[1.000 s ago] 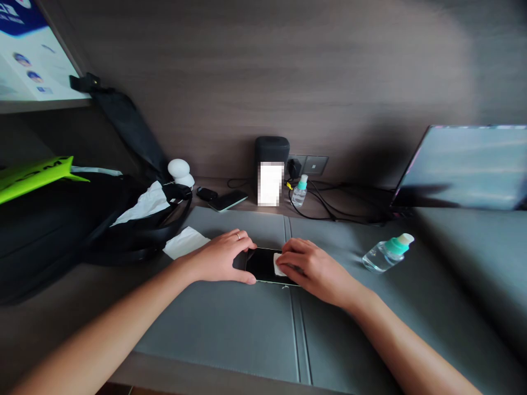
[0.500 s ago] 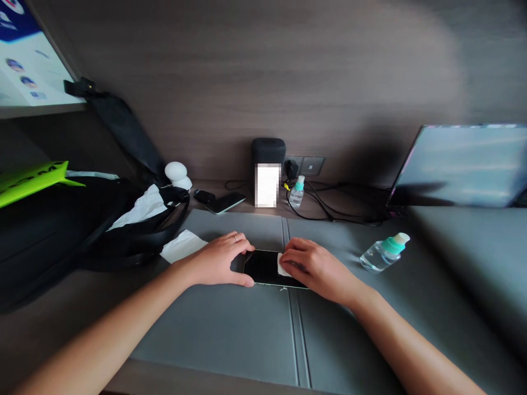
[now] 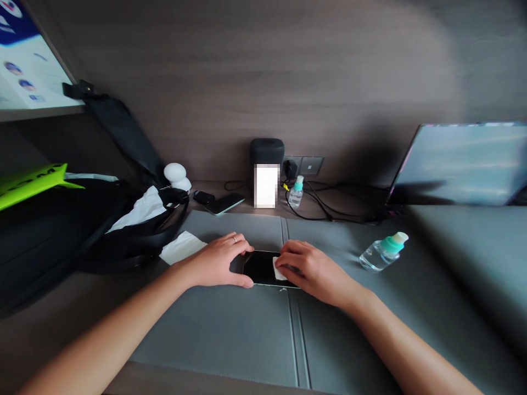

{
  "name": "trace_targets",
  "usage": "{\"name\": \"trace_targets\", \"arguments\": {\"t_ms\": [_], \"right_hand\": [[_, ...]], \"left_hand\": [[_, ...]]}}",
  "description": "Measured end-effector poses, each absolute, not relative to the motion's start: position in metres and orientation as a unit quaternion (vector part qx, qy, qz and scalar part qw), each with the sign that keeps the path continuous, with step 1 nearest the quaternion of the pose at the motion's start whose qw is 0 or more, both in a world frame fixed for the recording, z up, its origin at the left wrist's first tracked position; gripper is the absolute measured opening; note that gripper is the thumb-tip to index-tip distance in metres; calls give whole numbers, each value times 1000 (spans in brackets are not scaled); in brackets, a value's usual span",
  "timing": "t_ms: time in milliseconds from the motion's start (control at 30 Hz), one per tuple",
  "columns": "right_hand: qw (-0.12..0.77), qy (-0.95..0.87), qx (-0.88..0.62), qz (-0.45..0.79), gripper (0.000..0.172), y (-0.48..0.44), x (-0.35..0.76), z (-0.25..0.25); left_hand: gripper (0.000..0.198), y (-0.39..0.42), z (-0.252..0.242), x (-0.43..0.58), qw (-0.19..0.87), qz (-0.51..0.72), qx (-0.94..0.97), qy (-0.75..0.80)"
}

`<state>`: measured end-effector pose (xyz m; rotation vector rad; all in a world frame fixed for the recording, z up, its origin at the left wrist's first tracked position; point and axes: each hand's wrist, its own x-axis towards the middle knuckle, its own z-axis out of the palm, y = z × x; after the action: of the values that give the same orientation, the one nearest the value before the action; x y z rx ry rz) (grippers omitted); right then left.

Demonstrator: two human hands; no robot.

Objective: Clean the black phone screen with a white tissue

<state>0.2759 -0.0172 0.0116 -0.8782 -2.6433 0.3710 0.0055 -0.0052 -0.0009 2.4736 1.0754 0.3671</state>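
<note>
A phone (image 3: 260,267) lies with its dark screen up on the grey desk mat (image 3: 222,329). My left hand (image 3: 224,260) grips its left end, thumb on the near edge and fingers on the far edge. Pinched in my right hand (image 3: 307,269) is a folded white tissue (image 3: 279,270), pressed on the screen; this hand covers the phone's right end. A flat white tissue (image 3: 182,248) rests on the mat beside my left hand. To the right of my right hand a clear spray bottle (image 3: 376,256) with a teal and white top stands on the mat.
Behind the mat are a second phone (image 3: 225,203), a black speaker-like box (image 3: 267,151), a small bottle (image 3: 295,195) and loose cables (image 3: 329,211). A black bag (image 3: 53,241) takes up the left side. A laptop or monitor screen (image 3: 461,164) stands at the right.
My right hand has slid the tissue slightly left along the phone screen. My left hand keeps its hold on the phone. The view has shifted very slightly.
</note>
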Motion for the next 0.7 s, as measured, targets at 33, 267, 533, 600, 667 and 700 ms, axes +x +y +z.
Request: {"name": "trace_targets", "arguments": {"t_ms": [33,267,533,600,667,700], "right_hand": [[168,-926,-311,128,23,-17,276,12],[180,-925,-308,131,21,-16,277,10],[170,-926,-311,131,23,-15,277,10],[173,-925,-312,133,22,-15,277,10],[176,-922,-318,131,22,-15,277,10],[175,-922,-320,130,22,-15,277,10]], "left_hand": [[56,-5,-1,5,208,131,889,387],[55,-5,-1,5,212,135,888,384],[55,-6,-1,6,210,136,888,387],[55,-6,-1,6,211,136,887,387],[55,-6,-1,6,211,132,889,385],[55,-6,-1,6,210,130,890,384]]}}
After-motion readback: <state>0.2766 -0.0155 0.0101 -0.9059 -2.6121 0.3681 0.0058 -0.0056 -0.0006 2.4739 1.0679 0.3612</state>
